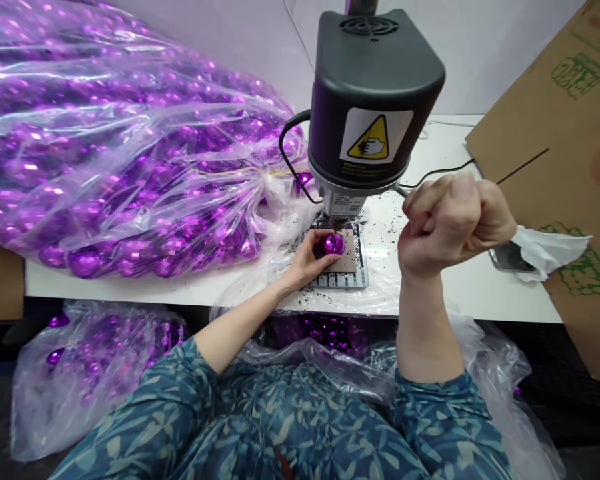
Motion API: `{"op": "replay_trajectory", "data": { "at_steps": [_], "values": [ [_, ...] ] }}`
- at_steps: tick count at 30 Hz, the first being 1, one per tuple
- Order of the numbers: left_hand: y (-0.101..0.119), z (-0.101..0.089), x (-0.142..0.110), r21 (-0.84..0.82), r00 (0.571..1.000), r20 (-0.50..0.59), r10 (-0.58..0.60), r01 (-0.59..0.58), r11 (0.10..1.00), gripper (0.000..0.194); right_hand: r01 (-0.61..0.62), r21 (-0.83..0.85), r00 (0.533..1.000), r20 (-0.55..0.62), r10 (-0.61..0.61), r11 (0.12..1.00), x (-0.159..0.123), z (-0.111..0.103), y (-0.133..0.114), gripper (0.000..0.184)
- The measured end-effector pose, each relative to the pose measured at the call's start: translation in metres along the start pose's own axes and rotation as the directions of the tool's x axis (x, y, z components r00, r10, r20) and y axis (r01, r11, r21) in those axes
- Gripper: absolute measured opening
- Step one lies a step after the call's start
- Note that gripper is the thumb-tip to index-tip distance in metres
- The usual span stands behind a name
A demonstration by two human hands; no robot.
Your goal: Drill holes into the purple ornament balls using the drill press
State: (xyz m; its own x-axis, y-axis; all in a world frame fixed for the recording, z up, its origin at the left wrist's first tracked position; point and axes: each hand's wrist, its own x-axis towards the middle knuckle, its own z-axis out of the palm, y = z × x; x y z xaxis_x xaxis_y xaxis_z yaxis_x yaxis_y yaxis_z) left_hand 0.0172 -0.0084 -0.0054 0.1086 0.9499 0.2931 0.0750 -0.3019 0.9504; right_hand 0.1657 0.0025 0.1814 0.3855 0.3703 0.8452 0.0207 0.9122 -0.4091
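Seemingly mid-positioning: steadying a purple ball (335, 245) over the brown board (349, 257), beneath the drill press (373, 80).
Pinching ball with left hand (307, 261); clenching right hand (453, 223) beside the press, cannot tell around what. Calls next, probably, for holding ball still under the chuck (336, 223).

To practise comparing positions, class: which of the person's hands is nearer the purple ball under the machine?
Left. The left hand holds the ball; the right hand, a fist, is apart from it, off to the right.
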Motion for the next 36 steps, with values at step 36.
{"op": "replay_trajectory", "data": {
  "at_steps": [36],
  "values": [
    [0.031,0.014,-0.05,0.461,0.944,-0.078,0.321,-0.252,0.851,0.048,-0.339,0.027,0.938,0.089,0.335,0.94,0.059,0.023,0.0,0.066]
  ]
}}
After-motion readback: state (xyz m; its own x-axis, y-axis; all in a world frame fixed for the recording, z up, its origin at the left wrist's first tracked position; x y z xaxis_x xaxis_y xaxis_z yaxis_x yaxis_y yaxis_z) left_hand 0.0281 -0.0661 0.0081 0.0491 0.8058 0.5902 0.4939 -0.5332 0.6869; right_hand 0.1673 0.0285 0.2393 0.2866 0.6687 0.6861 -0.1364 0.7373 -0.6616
